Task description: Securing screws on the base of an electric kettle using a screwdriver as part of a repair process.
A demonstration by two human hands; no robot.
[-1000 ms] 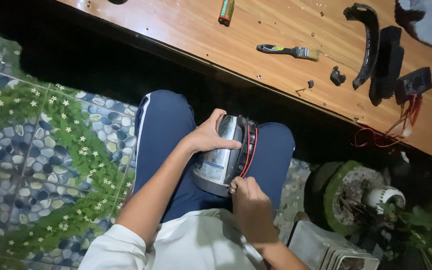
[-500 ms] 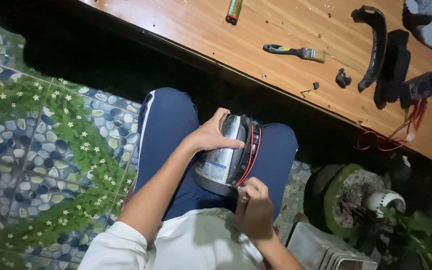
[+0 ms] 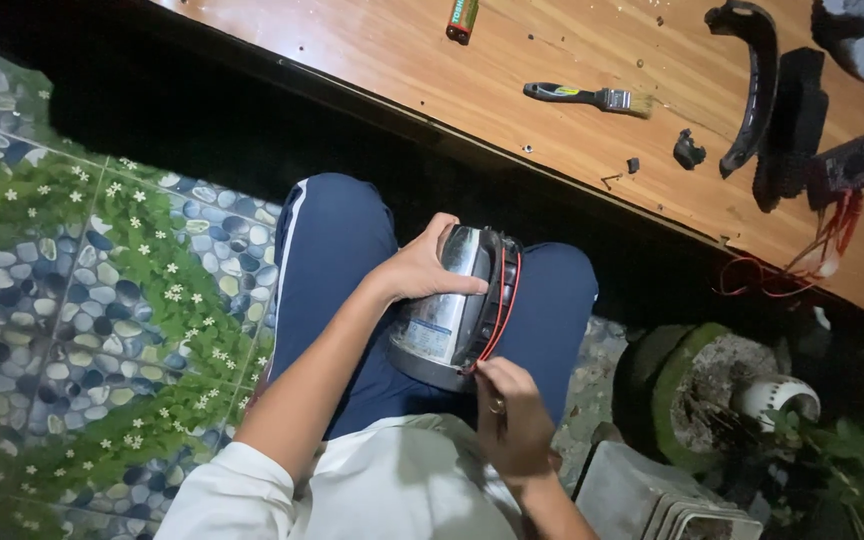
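Head view: left hand point(image 3: 422, 268) still clamped around steel kettle point(image 3: 452, 305), right hand point(image 3: 510, 418) now lower, pinching red wire point(image 3: 497, 315).

Wooden table point(image 3: 372, 50), paintbrush point(image 3: 582, 97) — curved black handle point(image 3: 757, 80), red wires point(image 3: 802, 262)

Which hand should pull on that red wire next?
Probably the right hand: its fingertips already pinch the red wire at the kettle's base. The left hand is busy steadying the body.
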